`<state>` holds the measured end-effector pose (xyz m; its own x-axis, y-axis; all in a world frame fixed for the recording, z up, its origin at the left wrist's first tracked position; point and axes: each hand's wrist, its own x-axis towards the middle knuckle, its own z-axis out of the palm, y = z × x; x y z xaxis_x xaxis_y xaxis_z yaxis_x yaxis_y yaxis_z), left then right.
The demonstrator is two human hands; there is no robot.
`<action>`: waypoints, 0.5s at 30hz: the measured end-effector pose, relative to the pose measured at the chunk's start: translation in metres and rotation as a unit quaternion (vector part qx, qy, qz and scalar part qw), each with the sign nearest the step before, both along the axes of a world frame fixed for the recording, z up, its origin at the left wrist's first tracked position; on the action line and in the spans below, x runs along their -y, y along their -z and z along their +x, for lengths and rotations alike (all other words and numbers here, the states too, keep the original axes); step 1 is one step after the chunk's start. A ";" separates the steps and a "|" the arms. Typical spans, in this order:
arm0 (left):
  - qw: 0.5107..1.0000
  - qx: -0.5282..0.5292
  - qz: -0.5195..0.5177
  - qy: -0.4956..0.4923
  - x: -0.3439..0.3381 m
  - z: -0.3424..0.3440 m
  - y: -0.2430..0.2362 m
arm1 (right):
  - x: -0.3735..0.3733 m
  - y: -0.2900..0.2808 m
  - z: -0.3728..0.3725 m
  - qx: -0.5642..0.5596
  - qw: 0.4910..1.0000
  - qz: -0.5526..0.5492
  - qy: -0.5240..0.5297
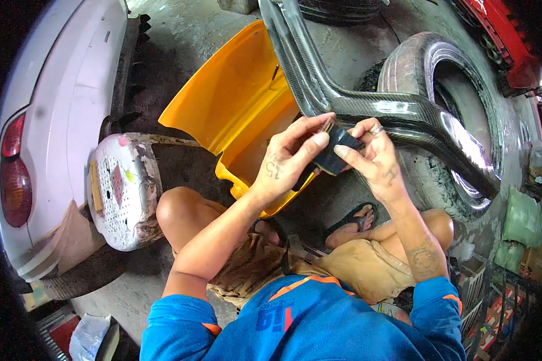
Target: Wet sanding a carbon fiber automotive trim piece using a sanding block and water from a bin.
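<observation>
A small black folded piece point(334, 157), sheet-like with a yellowish lower edge, is held up between my two hands. My left hand point(290, 157) pinches its left side with thumb and fingers. On its other side, my right hand point(374, 157) grips it, the thumb pressed on its face. What lies inside the folds, if anything, I cannot make out. Just beyond my fingers a glossy carbon-fibre part point(376, 103) with long curved arms rests over a tyre point(403, 72). A yellow body panel point(223, 96) lies in front of me, partly behind my left hand.
At the left stands a white car point(60, 96) with red tail lights. A paint-spattered perforated stool point(126, 207) is beside my left knee. Another tyre point(340, 11) lies at the back. A red vehicle part point(509, 36) and a green bag point(526, 219) are at the right.
</observation>
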<state>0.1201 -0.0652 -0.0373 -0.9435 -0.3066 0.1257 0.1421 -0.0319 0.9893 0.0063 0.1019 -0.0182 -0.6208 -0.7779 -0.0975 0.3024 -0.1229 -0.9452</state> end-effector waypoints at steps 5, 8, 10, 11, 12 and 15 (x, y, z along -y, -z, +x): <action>0.994 0.041 0.098 -0.010 -0.003 0.006 -0.006 | 0.005 -0.006 0.006 -0.037 0.999 0.027 -0.009; 0.996 0.050 0.078 -0.016 -0.003 0.004 -0.012 | 0.003 -0.003 0.004 -0.044 0.999 0.022 -0.010; 0.994 0.049 0.102 -0.008 -0.003 0.003 -0.009 | 0.002 -0.004 0.003 -0.052 0.998 0.029 -0.012; 0.994 0.048 0.102 -0.007 -0.003 0.003 -0.009 | 0.002 -0.004 0.004 -0.054 0.998 0.032 -0.014; 0.993 0.053 0.103 -0.006 -0.003 0.004 -0.008 | 0.001 -0.004 0.004 -0.054 0.998 0.035 -0.015; 0.993 0.061 0.104 -0.003 -0.004 0.004 -0.007 | 0.001 -0.007 0.006 -0.039 0.998 0.049 -0.009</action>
